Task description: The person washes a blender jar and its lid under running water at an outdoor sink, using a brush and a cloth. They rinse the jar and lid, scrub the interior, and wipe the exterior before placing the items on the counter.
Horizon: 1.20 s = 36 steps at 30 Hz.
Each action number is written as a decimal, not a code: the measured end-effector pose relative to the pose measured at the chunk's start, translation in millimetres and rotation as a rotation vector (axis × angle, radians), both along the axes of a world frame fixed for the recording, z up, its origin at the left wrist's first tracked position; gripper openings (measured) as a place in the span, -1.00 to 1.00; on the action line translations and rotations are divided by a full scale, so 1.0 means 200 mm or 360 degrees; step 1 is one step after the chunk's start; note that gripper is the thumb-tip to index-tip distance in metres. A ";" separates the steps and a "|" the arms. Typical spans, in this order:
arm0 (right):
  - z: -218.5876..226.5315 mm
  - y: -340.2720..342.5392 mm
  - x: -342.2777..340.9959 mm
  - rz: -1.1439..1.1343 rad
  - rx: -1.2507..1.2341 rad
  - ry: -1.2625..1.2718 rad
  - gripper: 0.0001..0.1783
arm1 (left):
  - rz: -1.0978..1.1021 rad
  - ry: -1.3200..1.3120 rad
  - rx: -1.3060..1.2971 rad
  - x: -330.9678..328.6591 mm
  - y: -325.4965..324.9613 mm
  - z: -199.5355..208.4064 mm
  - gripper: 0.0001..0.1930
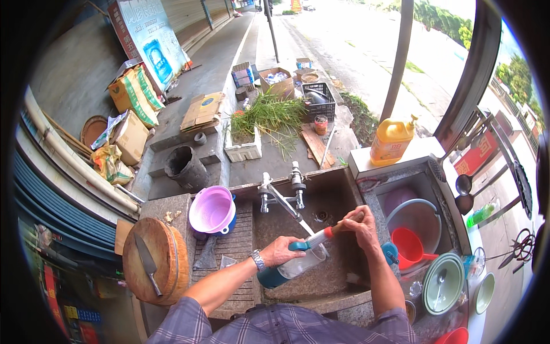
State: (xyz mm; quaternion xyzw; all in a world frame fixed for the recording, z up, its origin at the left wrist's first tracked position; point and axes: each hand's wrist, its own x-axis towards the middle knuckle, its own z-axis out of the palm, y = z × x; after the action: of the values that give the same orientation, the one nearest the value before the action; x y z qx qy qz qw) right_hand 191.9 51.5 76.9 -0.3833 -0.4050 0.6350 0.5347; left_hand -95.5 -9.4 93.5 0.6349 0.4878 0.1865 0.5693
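Note:
My left hand [281,251], with a metal watch on its wrist, grips a clear plastic jug [302,265] with a teal base and handle, tilted over the stone sink [335,192]. My right hand [362,226] is closed round the brown handle of a brush [329,231] with a red collar and pale head. The brush head lies at the jug's upper side; whether it is inside the mouth, I cannot tell. Water runs from the metal tap [291,211] beside the jug. A round teal lid [390,253] rests on the sink's right edge.
At left, a knife [146,264] lies on a round wooden chopping block [172,246]. A purple basin [212,209] sits beside the sink. To the right are a red dipper [407,247], green bowls [444,285] and a yellow pump bottle [391,142].

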 end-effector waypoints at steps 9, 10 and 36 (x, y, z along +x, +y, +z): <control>-0.12 -0.26 -0.13 0.0171 -0.0340 -0.0006 -0.61 | -0.0043 0.0440 0.0420 0.03 -0.04 -0.02 -0.41; -0.11 -0.25 -0.14 0.0137 -0.0319 0.0085 -0.62 | -0.0091 0.0387 0.0375 0.04 -0.03 0.01 -0.42; -0.19 -0.19 -0.14 0.0256 -0.0012 -0.0141 -0.62 | -0.0322 0.0545 0.0301 0.09 0.05 0.01 -0.55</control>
State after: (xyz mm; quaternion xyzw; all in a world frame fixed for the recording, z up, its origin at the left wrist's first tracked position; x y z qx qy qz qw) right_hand 163.4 13.6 38.6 -0.3792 -0.4552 0.6599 0.4620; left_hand -77.0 1.1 95.9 0.7537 0.4915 0.0628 0.4318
